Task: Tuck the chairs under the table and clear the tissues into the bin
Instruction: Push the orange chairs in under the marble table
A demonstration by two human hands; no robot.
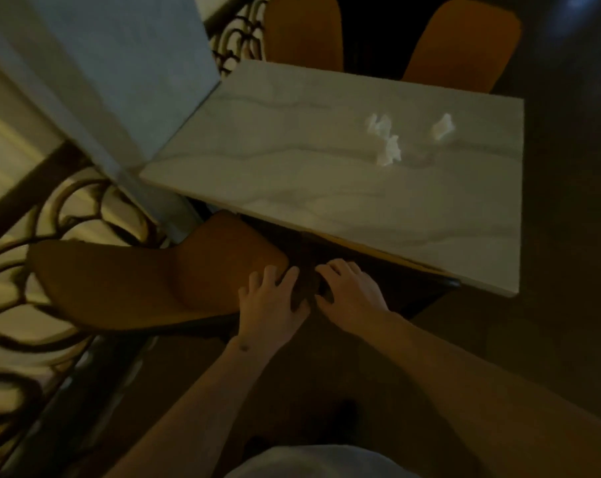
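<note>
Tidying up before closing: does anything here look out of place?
Yes. Three crumpled tissues lie loose on the marble table, toward its far right part. The near orange chair sits angled beside the table's edge, not tucked under, with both hands at it.

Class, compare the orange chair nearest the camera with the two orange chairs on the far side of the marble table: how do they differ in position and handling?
The near orange chair sits by the table's near edge, seat partly under the white marble table; the far orange chairs stand behind its far edge. The left hand rests on the near chair; nobody touches the far ones. All share the same orange colour.
</note>
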